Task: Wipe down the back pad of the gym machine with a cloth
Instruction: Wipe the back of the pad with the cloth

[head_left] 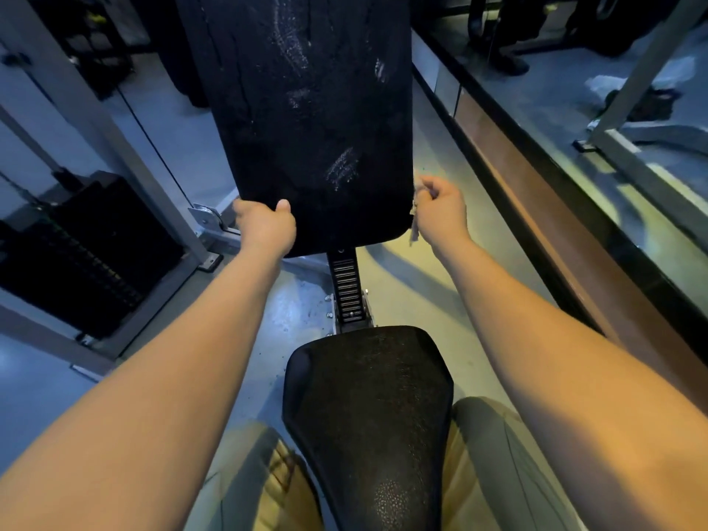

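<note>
Back pad (306, 109), that's the tall black slab right in front of them, upright above the seat (367, 396)?

That's it. The left hand (264, 224) grips its lower left corner, fingers round the back, thumb on the face.

And the right hand (440, 208)?

It's just off the pad's lower right edge, fingers curled tight. A pale scrap pokes out on the pad side, and I take that for the cloth (413, 210). Most of it is buried in the fist.

Is it wiping the pad?

I can't tell whether the cloth touches the edge. My guess is they're about to start a pass.

How would you do it?

Shake the cloth out so a flat face meets the vinyl, not a wad. Keep the left hand bracing so the pad doesn't rock. Start high and pull down in overlapping strokes, leaning harder on those whitish streaks (341, 168). Then run the edges and the bottom corners, moving the bracing hand to reach the patch it covers.
</note>
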Tool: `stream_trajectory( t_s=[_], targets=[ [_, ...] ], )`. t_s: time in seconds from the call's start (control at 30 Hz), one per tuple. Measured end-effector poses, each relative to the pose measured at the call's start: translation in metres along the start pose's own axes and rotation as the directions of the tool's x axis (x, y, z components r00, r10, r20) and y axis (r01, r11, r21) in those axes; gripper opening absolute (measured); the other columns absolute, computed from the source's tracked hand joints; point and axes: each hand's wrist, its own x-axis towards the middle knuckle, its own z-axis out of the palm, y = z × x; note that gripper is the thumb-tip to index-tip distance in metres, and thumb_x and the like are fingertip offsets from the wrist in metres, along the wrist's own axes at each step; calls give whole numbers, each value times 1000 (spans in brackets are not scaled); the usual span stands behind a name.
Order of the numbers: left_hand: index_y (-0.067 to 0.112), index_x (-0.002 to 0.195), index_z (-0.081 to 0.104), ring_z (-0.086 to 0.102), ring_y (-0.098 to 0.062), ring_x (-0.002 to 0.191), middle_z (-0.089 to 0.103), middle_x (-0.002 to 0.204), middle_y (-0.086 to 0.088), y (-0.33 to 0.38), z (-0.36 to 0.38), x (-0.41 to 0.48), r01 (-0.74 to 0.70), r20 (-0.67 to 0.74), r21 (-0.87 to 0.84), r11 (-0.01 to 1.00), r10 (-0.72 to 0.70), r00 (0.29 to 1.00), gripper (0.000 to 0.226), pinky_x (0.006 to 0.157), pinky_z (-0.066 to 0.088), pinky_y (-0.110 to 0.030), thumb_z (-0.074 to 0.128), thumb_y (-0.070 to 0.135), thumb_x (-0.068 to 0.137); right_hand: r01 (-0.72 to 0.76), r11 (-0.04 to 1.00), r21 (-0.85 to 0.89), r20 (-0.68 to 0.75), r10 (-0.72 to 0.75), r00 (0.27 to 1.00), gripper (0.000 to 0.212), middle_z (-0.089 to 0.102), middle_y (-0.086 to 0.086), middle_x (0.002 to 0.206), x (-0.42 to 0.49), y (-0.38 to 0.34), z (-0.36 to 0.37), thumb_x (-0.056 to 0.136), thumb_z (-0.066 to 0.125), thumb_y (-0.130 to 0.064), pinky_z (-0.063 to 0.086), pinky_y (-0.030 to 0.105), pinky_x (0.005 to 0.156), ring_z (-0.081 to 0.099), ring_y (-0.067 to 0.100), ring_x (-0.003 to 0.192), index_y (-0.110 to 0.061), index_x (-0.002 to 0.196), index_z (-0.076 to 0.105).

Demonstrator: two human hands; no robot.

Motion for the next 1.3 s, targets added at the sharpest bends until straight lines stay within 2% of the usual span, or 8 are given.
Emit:
stream_trajectory(
  t_s=[0.2, 0.33, 0.47, 0.67, 0.87, 1.0, 1.2, 1.3],
  targets=[
    [10, 158, -8, 18, -28, 150, 6, 165, -9, -1, 15, 4, 49, -14, 25, 998, -49, 999, 97, 120, 22, -38, 59, 47, 98, 96, 980, 175, -115, -76, 990, 27, 75, -8, 104, 32, -43, 8, 102, 49, -15, 60, 37, 88, 70, 13, 99, -29, 105, 72],
    [9, 157, -6, 15, -27, 149, 7, 164, -9, -7, 23, 6, 1, -74, 69, 998, 4, 997, 92, 119, 19, -39, 55, 46, 100, 118, 981, 155, -135, -97, 986, 18, 73, -9, 103, 12, -19, 9, 106, 52, -22, 58, 31, 84, 68, 8, 96, -26, 108, 69],
    [11, 156, -1, 16, -28, 147, 11, 161, -9, -12, 25, 2, -51, -96, 56, 997, 56, 994, 85, 118, 19, -36, 55, 42, 101, 106, 967, 230, -103, -84, 991, 21, 76, -6, 100, 39, -35, 7, 101, 54, -21, 60, 47, 89, 70, 16, 95, -27, 105, 73],
    [14, 152, 9, 25, -29, 143, 19, 155, -7, -13, 22, 4, -58, -89, 47, 997, 62, 994, 77, 119, 24, -39, 57, 43, 99, 137, 961, 242, -67, -124, 990, 20, 75, -10, 106, 29, -35, 2, 103, 55, -29, 59, 43, 94, 69, 11, 100, -30, 112, 73],
    [15, 154, 5, 25, -28, 145, 17, 158, -7, -11, 20, 5, -29, -72, 59, 998, 33, 997, 80, 121, 25, -39, 56, 45, 99, 70, 959, 275, -23, -67, 998, 21, 76, -4, 95, 41, -54, -7, 104, 55, -18, 53, 30, 60, 69, 16, 82, -21, 107, 76],
    [14, 153, 6, 26, -29, 145, 16, 160, -7, -9, 17, 9, 7, -51, 88, 996, -3, 999, 83, 120, 26, -41, 56, 50, 98, 125, 945, 301, -57, -112, 992, 24, 75, -6, 104, 41, -68, -2, 104, 51, -17, 60, 37, 85, 70, 14, 98, -23, 109, 74],
    [14, 153, 8, 29, -29, 143, 19, 159, -5, -11, 16, 8, 6, -54, 56, 998, -3, 999, 83, 119, 30, -43, 58, 51, 97, 105, 966, 237, -23, -102, 994, 21, 75, -1, 95, 21, -48, -12, 101, 54, -17, 55, 30, 70, 69, 15, 85, -20, 103, 75],
    [16, 153, 8, 31, -28, 142, 20, 158, -6, -11, 15, 7, 3, -44, 43, 999, -2, 999, 83, 118, 32, -41, 58, 50, 97, 261, 939, 223, -144, -233, 962, 23, 73, -3, 109, 27, -75, -11, 100, 56, -13, 57, 26, 87, 68, 11, 101, -25, 107, 73]
  ],
)
